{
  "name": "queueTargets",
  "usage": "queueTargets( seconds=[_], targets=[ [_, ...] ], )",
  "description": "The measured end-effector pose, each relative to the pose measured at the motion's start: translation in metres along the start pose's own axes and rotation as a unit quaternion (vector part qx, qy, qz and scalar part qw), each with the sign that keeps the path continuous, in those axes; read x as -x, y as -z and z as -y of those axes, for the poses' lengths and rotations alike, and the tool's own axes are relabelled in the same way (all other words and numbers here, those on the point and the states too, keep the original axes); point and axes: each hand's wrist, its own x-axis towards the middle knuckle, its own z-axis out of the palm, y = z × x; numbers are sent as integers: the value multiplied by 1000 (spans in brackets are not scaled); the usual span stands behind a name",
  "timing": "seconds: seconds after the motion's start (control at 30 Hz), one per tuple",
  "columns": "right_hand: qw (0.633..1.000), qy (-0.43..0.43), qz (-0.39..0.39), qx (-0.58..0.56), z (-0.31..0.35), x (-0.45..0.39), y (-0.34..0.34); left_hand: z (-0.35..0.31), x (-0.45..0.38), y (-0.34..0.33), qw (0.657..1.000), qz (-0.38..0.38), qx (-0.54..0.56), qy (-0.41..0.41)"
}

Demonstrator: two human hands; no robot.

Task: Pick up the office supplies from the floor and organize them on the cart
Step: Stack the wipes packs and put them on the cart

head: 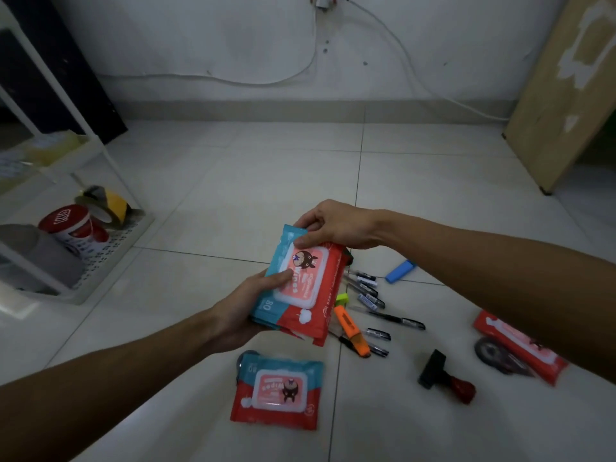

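Above the floor (pixel 233 195), both hands' fingers (pixel 283 275) were curled on a wipes stack (pixel 300 288): left hand (pixel 240 311) under, right hand (pixel 333 225) pinching top. Step: gathering packs; next prob. carry to cart (pixel 110 248), left. Floor: 2 more wipes packs (pixel 278 390), approx. 8 pens (pixel 370 300), 2 highlighters (pixel 351 330), 1 stamp (pixel 445 376).

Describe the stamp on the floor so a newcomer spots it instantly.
Start at the held wipes pack and go right past the scattered pens on the tiled floor. The stamp lies alone nearer the camera: black block base, red knob handle, unlike the slim pens.
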Motion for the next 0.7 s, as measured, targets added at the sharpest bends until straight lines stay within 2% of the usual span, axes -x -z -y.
queueTargets(
  seconds=[0.2, 0.3, 0.37, 0.47, 0.57, 0.63, 0.7],
  targets=[
    [999, -20, -22, -27, 5, -13, -4, 2, -5, 10, 1000, -10, 23, -7],
    [997, 18, -57, 44, 6, -23, -11, 4, -8, 17, 999, -27, 27, -14],
    [991, 43, -106, 71, 6, -31, -17, 9, -9, 23, 998, -51, 35, -22],
    [982, -30, -181, -37, -2, -38, -27, 17, -10, 30, 991, -116, 64, -35],
    [964, -134, -100, -206, -17, -37, -50, 22, -10, 38, 983, -156, 73, -66],
    [948, -149, -41, -280, -18, -34, -76, 25, -11, 40, 983, -157, 52, -79],
    [938, -138, -28, -316, -12, -35, -97, 27, -12, 39, 986, -146, 13, -79]
  ],
)
